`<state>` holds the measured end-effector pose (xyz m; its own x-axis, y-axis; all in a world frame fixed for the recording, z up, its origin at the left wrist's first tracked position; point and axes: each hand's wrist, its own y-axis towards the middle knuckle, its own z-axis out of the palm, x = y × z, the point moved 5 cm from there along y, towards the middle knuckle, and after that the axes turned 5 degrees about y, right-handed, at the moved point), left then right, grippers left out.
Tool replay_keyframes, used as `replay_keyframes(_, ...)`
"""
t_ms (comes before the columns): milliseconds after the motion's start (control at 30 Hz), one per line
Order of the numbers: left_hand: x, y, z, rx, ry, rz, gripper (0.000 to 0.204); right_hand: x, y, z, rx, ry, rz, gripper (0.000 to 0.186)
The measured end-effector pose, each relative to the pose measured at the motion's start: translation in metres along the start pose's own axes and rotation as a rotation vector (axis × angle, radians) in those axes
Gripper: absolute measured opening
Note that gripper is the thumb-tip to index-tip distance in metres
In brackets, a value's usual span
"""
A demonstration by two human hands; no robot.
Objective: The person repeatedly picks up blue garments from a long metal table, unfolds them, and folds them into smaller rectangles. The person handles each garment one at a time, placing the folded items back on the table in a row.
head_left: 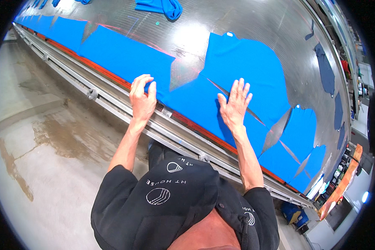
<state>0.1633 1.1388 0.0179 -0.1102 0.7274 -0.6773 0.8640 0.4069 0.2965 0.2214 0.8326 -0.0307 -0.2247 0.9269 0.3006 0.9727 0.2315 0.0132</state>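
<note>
Blue fabric pieces (125, 54) lie flat along the near edge of a metal table (262, 21), with narrow gaps between them. My left hand (142, 96) is at the lower edge of a long piece, fingers slightly curled and apart; whether the fingertips press on the cloth is hard to tell. My right hand (233, 104) rests palm down on a blue piece (214, 116) beside a thin slit, just below a larger rounded piece (246, 62), its fingers spread. Neither hand appears to hold anything.
Folded blue cloth (158, 6) lies at the back, and dark pieces (324, 68) lie at the right. A metal rail (71, 83) runs along the table's front above a stained concrete floor (50, 166). Blue items (293, 216) sit under the right end, near an orange board (341, 179).
</note>
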Motion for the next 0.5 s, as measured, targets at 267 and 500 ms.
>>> replay_keyframes(267,0.041,-0.004,-0.023,0.219,0.132,0.113,0.018,0.037,0.031,0.021,0.044,0.0,0.032,0.082)
replay_keyframes(500,0.034,0.024,-0.025,0.215,-0.11,0.186,0.017,0.05,0.028,0.021,0.043,-0.028,0.175,0.081)
